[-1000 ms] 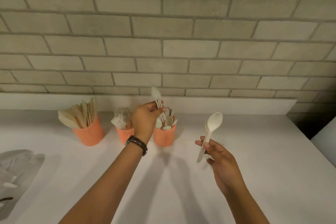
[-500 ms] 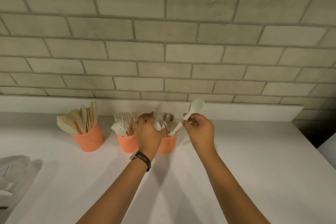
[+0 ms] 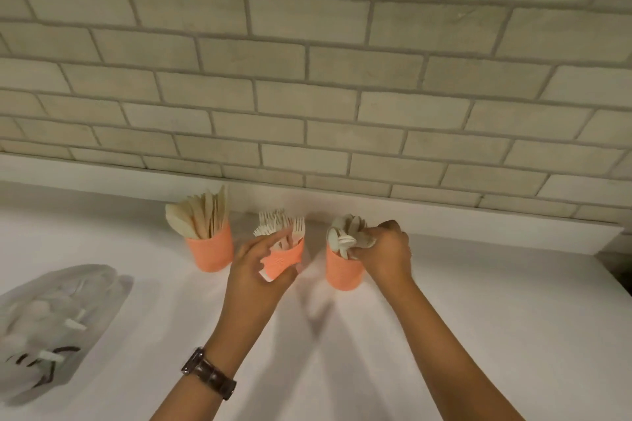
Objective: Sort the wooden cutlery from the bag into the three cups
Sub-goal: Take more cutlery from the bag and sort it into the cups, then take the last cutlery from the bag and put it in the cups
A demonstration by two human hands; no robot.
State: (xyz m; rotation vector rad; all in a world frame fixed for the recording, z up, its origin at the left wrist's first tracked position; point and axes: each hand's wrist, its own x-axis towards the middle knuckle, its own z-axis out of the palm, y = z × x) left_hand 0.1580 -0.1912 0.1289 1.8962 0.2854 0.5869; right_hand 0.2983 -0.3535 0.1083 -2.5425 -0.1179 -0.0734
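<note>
Three orange cups stand by the wall on the white counter. The left cup (image 3: 210, 255) holds wooden knives. My left hand (image 3: 253, 273) grips the middle cup (image 3: 285, 258), full of forks (image 3: 273, 229); this cup is tilted, with its pale base showing. The right cup (image 3: 342, 273) holds spoons (image 3: 342, 236). My right hand (image 3: 388, 249) is at that cup's rim, fingers closed on the spoons sticking out of it. The clear plastic bag (image 3: 51, 314) lies flat at the left with a few pale pieces inside.
A grey brick wall (image 3: 307, 79) with a low white ledge runs right behind the cups. The counter's right edge (image 3: 615, 287) drops off at the far right. A watch sits on my left wrist (image 3: 208, 374).
My right hand carried the spoon into the right cup and now rests on the spoons. My left hand left the spoon cup and took hold of the fork cup, tilting it.
</note>
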